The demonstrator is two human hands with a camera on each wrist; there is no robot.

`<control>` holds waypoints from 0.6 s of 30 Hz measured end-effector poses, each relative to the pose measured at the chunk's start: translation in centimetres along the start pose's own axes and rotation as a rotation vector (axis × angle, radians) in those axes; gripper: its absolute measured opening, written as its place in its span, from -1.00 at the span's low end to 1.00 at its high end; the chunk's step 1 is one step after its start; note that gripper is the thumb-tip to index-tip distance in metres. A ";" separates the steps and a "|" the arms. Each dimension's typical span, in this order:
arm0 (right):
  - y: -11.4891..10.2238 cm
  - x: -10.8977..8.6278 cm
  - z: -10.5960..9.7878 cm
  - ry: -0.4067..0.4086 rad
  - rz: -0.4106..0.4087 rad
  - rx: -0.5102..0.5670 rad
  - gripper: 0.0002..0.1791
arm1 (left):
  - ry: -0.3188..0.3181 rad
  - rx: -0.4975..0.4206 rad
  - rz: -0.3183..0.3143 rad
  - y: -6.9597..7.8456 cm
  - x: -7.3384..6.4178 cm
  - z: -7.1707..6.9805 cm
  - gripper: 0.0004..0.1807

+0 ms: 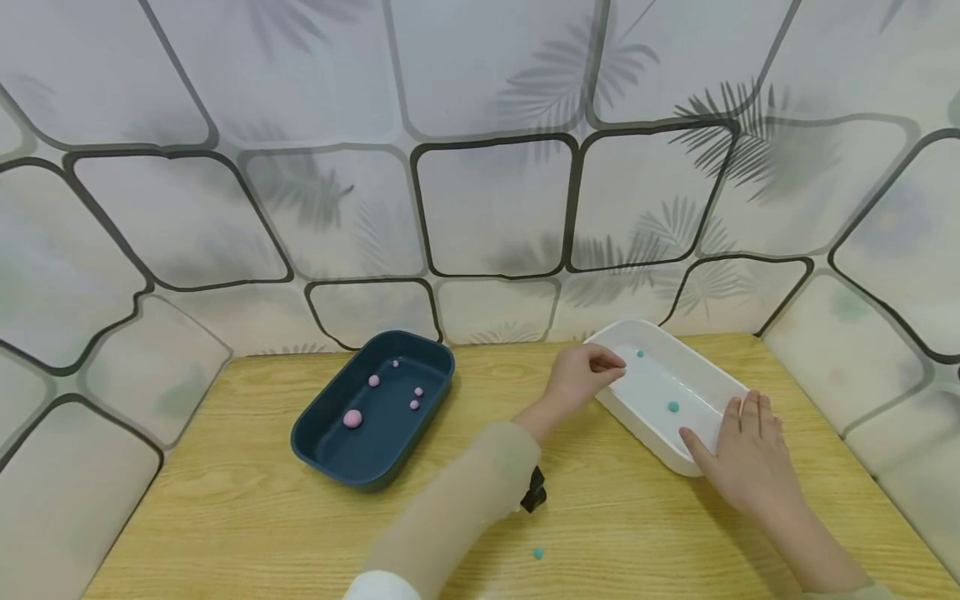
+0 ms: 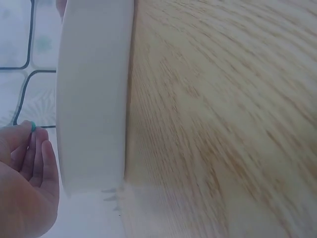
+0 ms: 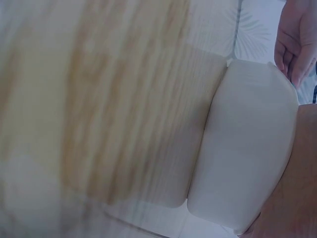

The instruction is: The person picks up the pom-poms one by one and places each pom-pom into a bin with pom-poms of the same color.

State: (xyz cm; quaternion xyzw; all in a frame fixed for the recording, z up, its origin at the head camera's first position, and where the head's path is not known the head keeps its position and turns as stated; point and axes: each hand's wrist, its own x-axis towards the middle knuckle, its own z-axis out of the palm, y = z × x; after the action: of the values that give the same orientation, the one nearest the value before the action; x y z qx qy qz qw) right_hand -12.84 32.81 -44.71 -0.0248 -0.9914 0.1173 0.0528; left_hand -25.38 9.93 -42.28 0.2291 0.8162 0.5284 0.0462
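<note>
Between thumb and fingertip, my left hand pinches a small teal ball, which shows plainly only in the left wrist view. That hand is at the left rim of a white rectangular dish. Inside the dish lie a teal ball near the middle and a smaller teal bead toward the far end. My right hand rests on the dish's near right corner, fingers extended over the rim and thumb spread to the left. Most of its fingers are hidden in the right wrist view.
A dark blue dish stands at the left with several pink balls, the largest pink ball near its left wall. One loose teal ball lies on the wooden table near the front. Patterned fabric encloses the table's back and sides.
</note>
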 end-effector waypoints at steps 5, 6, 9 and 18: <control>0.0 0.0 0.0 -0.003 -0.001 -0.006 0.13 | 0.015 0.002 0.003 0.4 0.5 0.6 -0.87; 0.1 0.0 0.0 -0.002 -0.001 -0.005 0.13 | 0.019 0.007 0.001 0.4 0.6 0.7 -0.87; 0.1 -0.1 0.1 0.005 -0.003 -0.005 0.13 | 0.034 0.019 -0.013 0.5 0.9 1.0 -0.88; 0.0 -0.1 0.1 0.021 -0.011 -0.008 0.12 | 0.059 0.087 -0.037 0.6 1.2 1.6 -0.88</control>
State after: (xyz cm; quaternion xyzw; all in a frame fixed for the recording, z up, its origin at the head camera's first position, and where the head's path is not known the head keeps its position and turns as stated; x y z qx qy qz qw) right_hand -12.77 32.79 -44.85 -0.0208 -0.9913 0.1130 0.0640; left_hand -25.74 11.94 -42.25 0.2003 0.8435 0.4978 0.0220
